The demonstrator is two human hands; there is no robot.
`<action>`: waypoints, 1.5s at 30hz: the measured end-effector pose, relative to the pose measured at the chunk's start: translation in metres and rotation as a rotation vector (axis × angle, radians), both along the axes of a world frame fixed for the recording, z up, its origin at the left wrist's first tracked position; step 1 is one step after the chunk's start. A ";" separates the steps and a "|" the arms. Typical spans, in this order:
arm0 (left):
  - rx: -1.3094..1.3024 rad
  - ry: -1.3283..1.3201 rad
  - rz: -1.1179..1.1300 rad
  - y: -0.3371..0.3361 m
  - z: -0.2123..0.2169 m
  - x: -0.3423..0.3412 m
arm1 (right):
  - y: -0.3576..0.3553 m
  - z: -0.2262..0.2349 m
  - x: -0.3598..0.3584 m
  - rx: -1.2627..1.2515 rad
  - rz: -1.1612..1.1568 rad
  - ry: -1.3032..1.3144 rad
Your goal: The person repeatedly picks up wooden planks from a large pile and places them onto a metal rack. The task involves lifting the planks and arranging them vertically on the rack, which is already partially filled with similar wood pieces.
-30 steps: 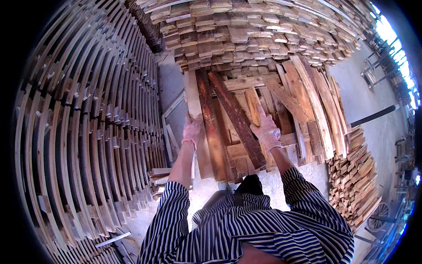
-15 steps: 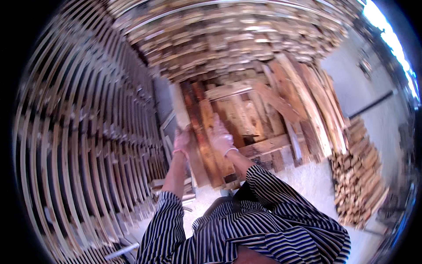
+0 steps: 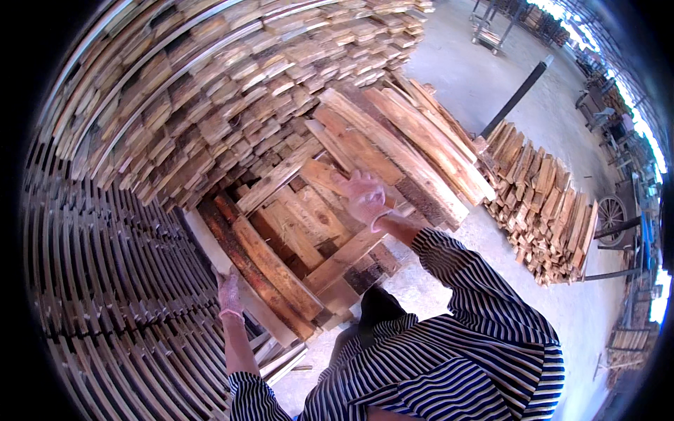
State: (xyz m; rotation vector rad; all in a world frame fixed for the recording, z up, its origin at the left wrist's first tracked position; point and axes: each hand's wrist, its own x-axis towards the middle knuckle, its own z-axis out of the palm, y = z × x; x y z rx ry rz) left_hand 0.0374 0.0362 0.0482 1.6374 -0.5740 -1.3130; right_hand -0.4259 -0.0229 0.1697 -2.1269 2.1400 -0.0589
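Observation:
My left hand (image 3: 229, 293), in a pale pinkish glove, lies against the outer edge of a pale plank (image 3: 263, 306) at the left of a low wood stack. Its fingers look extended along the edge, not wrapped round it. Beside that plank are a dark, bark-edged board (image 3: 234, 249) and an orange-brown board (image 3: 274, 266). My right hand (image 3: 366, 200), gloved alike, is over the stack's middle with its fingers apart. It rests at the end of a short board (image 3: 320, 177) lying diagonally, close to a narrow plank (image 3: 328, 144). The hand hides where these boards end.
A tall pile of stacked planks (image 3: 210, 105) rises beyond the stack. Slatted wood rows (image 3: 126, 302) stand close on my left. At the right are thick boards (image 3: 414, 154), a heap of short wood pieces (image 3: 544, 203), a dark post (image 3: 516, 95) and a spoked wheel (image 3: 612, 219).
My view has turned to the right. The right hand has left the orange-brown board and reached right to the diagonal board. My left hand stays by the pale plank.

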 end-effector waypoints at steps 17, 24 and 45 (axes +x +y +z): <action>0.048 -0.053 -0.081 -0.010 0.006 -0.010 | -0.080 0.061 -0.132 -0.005 -0.169 0.007; -0.084 -0.130 -0.169 0.007 -0.072 0.054 | -0.026 0.061 -0.016 0.270 0.325 -0.916; 0.037 -1.805 -1.055 0.024 -0.064 0.074 | -0.091 0.033 -0.029 -0.096 -0.048 -0.073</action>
